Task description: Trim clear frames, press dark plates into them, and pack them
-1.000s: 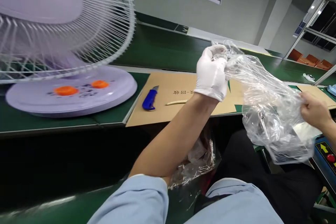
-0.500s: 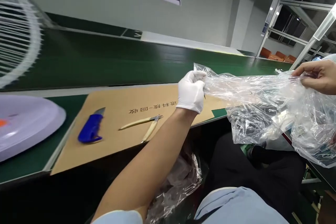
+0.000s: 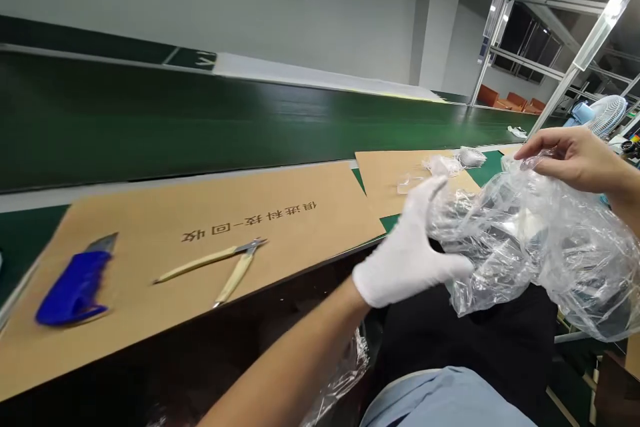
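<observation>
My left hand, in a white glove, is blurred and open, with its fingertips against a bunched clear plastic bag. My right hand, bare, pinches the top of that bag at the right. A dark object shows faintly through the plastic. On a cardboard sheet to the left of my hands lie a blue utility knife and a pair of yellow-handled snips, both out of reach of my fingers.
A green conveyor belt runs behind the cardboard. A second cardboard sheet holds small plastic pieces. More plastic hangs below the bench edge near my lap. A distant white fan stands far right.
My view has swung right, so the large fan has left the frame. My left hand has let go of the bag and opened. The bag has bunched up lower down.
</observation>
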A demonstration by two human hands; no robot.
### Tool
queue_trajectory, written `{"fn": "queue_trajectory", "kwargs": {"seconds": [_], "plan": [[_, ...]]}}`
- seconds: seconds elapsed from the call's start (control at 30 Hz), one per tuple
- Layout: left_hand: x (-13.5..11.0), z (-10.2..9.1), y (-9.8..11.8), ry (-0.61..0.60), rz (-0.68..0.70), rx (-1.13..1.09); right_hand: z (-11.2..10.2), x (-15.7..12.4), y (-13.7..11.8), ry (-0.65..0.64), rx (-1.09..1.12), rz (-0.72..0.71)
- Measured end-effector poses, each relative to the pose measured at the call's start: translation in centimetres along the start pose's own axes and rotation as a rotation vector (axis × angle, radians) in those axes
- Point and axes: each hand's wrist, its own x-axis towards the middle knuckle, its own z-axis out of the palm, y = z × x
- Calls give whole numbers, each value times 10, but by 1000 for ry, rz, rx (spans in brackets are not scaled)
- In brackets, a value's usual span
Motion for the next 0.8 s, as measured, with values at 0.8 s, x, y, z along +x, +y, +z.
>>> {"fn": "queue_trajectory", "kwargs": {"seconds": [0.8], "plan": [[-40, -42, -144, -100, -664, 236, -88, -44, 166, 322, -227, 501]]}}
